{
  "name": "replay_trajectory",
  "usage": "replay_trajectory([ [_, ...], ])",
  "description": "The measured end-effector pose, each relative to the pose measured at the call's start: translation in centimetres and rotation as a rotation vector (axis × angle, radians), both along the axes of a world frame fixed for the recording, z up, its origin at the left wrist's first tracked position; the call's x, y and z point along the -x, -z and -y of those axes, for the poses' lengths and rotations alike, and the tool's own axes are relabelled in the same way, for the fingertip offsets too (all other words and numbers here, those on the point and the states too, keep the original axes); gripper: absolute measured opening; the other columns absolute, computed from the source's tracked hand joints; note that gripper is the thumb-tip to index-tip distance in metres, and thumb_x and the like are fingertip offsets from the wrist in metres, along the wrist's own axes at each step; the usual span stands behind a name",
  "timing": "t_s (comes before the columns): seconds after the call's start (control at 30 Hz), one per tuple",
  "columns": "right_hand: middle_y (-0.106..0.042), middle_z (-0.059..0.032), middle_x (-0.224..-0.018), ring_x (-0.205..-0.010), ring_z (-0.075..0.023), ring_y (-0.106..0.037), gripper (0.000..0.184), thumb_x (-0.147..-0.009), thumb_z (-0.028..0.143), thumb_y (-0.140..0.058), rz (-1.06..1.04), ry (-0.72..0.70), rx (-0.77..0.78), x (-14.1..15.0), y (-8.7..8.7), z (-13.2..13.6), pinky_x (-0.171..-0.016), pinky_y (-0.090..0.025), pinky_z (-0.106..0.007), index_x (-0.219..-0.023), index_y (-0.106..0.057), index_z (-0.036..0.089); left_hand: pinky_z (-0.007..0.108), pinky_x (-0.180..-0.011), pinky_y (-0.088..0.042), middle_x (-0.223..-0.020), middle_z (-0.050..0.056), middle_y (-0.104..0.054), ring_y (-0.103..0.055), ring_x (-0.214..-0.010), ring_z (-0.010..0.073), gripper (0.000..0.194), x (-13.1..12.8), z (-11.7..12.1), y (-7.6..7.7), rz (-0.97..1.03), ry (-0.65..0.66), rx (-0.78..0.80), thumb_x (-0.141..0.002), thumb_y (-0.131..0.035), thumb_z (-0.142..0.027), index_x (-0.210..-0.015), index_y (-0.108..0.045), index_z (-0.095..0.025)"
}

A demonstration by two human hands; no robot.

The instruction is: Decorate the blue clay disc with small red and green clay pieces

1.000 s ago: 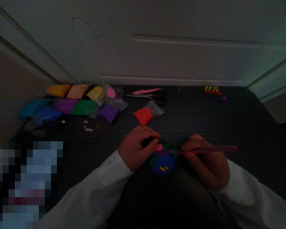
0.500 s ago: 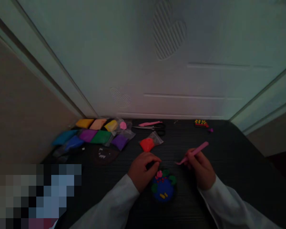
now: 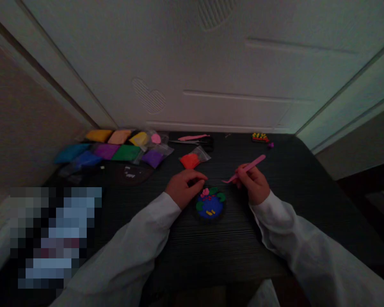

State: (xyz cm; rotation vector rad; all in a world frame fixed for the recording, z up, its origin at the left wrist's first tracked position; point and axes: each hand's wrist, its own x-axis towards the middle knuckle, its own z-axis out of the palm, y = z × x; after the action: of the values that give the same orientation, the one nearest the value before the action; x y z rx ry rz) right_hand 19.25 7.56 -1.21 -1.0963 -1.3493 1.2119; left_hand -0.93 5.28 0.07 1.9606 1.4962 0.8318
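Note:
A round blue clay piece (image 3: 210, 206) with green leaves, a pink flower and small yellow bits lies on the dark ribbed table (image 3: 307, 204). My left hand (image 3: 184, 187) rests at its upper left edge, fingers curled against it. My right hand (image 3: 254, 184) is raised to the right of the piece and pinches a pink tool (image 3: 245, 169), whose tip points left and down towards the clay without touching it.
Several bags of coloured clay (image 3: 115, 149) lie at the back left, with a red clay bag (image 3: 192, 159) nearer the middle. Scissors and a pink tool (image 3: 193, 138) lie by the white door. A small multicoloured clay piece (image 3: 259, 137) sits at the back right.
My right hand has lifted the pink tool off the blue clay piece and moved it up and right. The camera has pulled back and tilted up. My left hand stays at the piece.

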Motion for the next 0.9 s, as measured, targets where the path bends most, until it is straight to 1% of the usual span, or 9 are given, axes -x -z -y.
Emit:
replay_trajectory([
  [0.13,-0.052,0.0032,-0.058,-0.047,-0.0076,-0.044,0.013,-0.078,0.031,-0.048,-0.011,-0.022,-0.037,0.0,-0.3,0.4,-0.044,-0.033,-0.021,-0.075,-0.048,0.018,0.023,-0.068,-0.043,-0.079,0.002,-0.062,-0.056,-0.075,0.0126,0.018,0.3,-0.1,0.0,-0.002,0.043,-0.007,-0.072,-0.051,-0.024,-0.081,-0.064,-0.016],
  [0.27,-0.053,0.0010,-0.067,-0.055,-0.0096,-0.047,0.008,-0.080,0.024,-0.045,0.164,-0.038,-0.177,-0.2,-0.8,1.5,-0.050,-0.036,-0.024,-0.080,-0.051,0.019,0.026,-0.075,-0.042,-0.080,0.003,-0.062,-0.055,-0.080,0.0142,0.016,1.0,-0.1,-0.1,-0.046,0.103,-0.028,-0.072,-0.052,-0.024,-0.078,-0.065,-0.017],
  [0.37,-0.054,-0.0020,-0.075,-0.067,-0.0130,-0.050,0.009,-0.078,0.016,-0.046,0.339,-0.188,-0.353,-0.4,-1.4,2.5,-0.058,-0.038,-0.030,-0.084,-0.052,0.018,0.027,-0.076,-0.042,-0.081,0.003,-0.061,-0.054,-0.081,0.0143,0.015,1.5,0.0,-0.3,-0.069,0.119,-0.017,-0.072,-0.053,-0.025,-0.078,-0.065,-0.018],
  [0.47,-0.054,-0.0028,-0.072,-0.066,-0.0137,-0.049,0.012,-0.074,0.010,-0.045,0.412,-0.360,-0.489,-0.2,-2.2,3.1,-0.065,-0.036,-0.036,-0.084,-0.051,0.015,0.027,-0.075,-0.042,-0.080,0.001,-0.061,-0.054,-0.080,0.0141,0.015,1.6,0.2,-0.5,-0.093,0.123,0.002,-0.072,-0.053,-0.026,-0.078,-0.065,-0.020],
  [0.53,-0.054,-0.0026,-0.070,-0.063,-0.0133,-0.049,0.013,-0.073,0.009,-0.045,0.434,-0.414,-0.522,0.0,-2.5,3.3,-0.067,-0.035,-0.038,-0.083,-0.050,0.014,0.027,-0.074,-0.041,-0.080,0.001,-0.061,-0.054,-0.079,0.0141,0.015,1.6,0.2,-0.6,-0.108,0.127,0.006,-0.072,-0.053,-0.027,-0.078,-0.065,-0.020],
  [0.63,-0.054,-0.0023,-0.069,-0.063,-0.0133,-0.049,0.013,-0.072,0.008,-0.046,0.463,-0.438,-0.531,0.1,-2.6,3.4,-0.069,-0.033,-0.040,-0.083,-0.050,0.014,0.028,-0.074,-0.041,-0.080,0.001,-0.061,-0.053,-0.079,0.0140,0.015,1.5,0.1,-0.6,-0.109,0.130,0.001,-0.072,-0.054,-0.027,-0.079,-0.066,-0.020],
  [0.77,-0.055,-0.0014,-0.072,-0.065,-0.0130,-0.049,0.014,-0.073,0.009,-0.047,0.436,-0.409,-0.508,-0.1,-2.3,3.5,-0.072,-0.034,-0.039,-0.084,-0.051,0.016,0.028,-0.074,-0.041,-0.079,0.001,-0.061,-0.053,-0.079,0.0139,0.016,1.4,0.0,-0.5,-0.101,0.130,0.003,-0.072,-0.053,-0.028,-0.079,-0.066,-0.021],
  [0.83,-0.054,-0.0013,-0.073,-0.067,-0.0132,-0.050,0.012,-0.075,0.012,-0.047,0.381,-0.294,-0.438,-0.2,-1.8,3.2,-0.067,-0.036,-0.034,-0.084,-0.052,0.017,0.027,-0.074,-0.041,-0.079,0.001,-0.061,-0.053,-0.079,0.0140,0.015,1.4,0.0,-0.5,-0.096,0.133,0.003,-0.072,-0.053,-0.028,-0.078,-0.066,-0.021],
  [0.9,-0.053,-0.0006,-0.072,-0.065,-0.0121,-0.049,0.008,-0.078,0.018,-0.046,0.277,-0.106,-0.299,-0.2,-1.0,2.5,-0.059,-0.037,-0.028,-0.083,-0.052,0.019,0.027,-0.074,-0.041,-0.079,0.001,-0.062,-0.054,-0.079,0.0138,0.015,1.4,-0.1,-0.4,-0.085,0.136,0.001,-0.072,-0.053,-0.028,-0.076,-0.066,-0.020],
])
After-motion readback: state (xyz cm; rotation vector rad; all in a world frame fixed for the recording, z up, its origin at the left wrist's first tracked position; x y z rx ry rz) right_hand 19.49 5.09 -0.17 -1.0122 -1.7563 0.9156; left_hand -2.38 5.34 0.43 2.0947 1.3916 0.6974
